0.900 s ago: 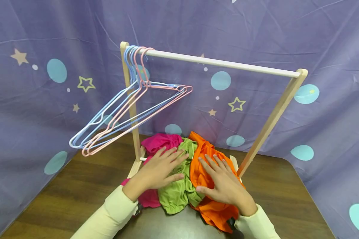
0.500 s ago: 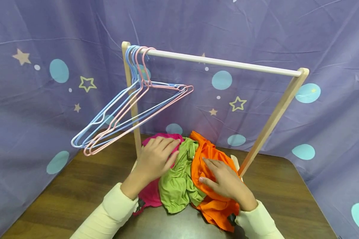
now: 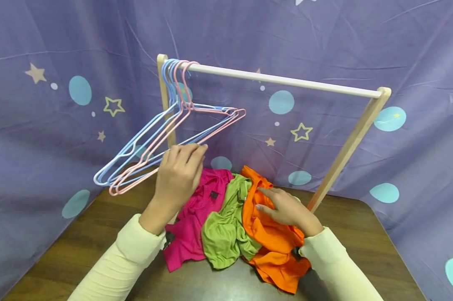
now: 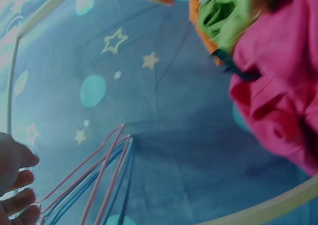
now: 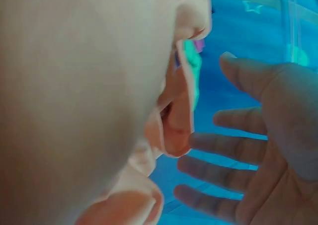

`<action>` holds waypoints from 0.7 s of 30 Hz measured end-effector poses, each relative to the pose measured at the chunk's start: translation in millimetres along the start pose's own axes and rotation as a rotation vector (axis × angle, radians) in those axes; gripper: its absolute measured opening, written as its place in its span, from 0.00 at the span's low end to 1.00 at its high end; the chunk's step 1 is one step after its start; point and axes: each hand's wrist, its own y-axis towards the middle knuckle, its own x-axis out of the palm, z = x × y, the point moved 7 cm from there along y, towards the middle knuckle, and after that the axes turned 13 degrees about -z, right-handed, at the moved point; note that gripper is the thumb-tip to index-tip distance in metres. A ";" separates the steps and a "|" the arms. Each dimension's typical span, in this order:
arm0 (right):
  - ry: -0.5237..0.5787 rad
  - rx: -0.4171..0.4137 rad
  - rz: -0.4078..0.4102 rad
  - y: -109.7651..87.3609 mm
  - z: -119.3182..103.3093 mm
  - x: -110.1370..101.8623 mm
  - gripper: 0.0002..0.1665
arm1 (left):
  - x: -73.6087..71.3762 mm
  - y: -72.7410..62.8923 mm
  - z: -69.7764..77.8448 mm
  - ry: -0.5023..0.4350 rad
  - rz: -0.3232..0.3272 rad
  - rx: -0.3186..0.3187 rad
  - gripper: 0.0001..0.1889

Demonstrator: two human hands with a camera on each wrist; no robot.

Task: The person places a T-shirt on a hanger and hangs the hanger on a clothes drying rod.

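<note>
Head view, near to far. Cream sleeves enter at the bottom edge. Three garments lie heaped on the brown wood bench (image 3: 79,246): orange shirt (image 3: 271,251) to the right, green shirt (image 3: 222,230) in the middle, pink shirt (image 3: 196,221) to the left, each touching its neighbour.

Right hand (image 3: 286,209) rests on the orange shirt, fingers loosely spread and nearly straight, gripping nothing; the wrist view also shows the palm open, fingers apart.

Left hand (image 3: 179,175) has lifted off the pink shirt since 0.5 s ago and now sits raised at the lower bars of the wire hangers (image 3: 166,142). Fingers are curled toward the nearest pink hanger; whether they clasp it or only touch it cannot be told. With the hand gone, more of the pink shirt shows, including a small dark neck label (image 3: 213,195); its writing is too small to read.

Behind: blue and pink hangers bunched at the left end of the white rail of the wooden clothes rack (image 3: 346,146). Farthest back: purple backdrop (image 3: 60,46) with stars and circles. Right hand has shifted slightly upward on the orange shirt since the earlier frame.
</note>
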 end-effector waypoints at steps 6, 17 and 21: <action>0.008 -0.004 -0.040 14.6 9.5 0.4 0.34 | -24.9 9.7 -10.1 0.056 0.172 -0.107 0.13; 0.001 0.011 -0.056 35.2 26.2 -10.0 0.33 | -30.2 16.3 -26.5 0.135 0.165 -0.208 0.12; -0.017 0.021 -0.058 42.4 30.3 -11.2 0.32 | -29.7 17.2 -29.2 0.152 0.158 -0.209 0.11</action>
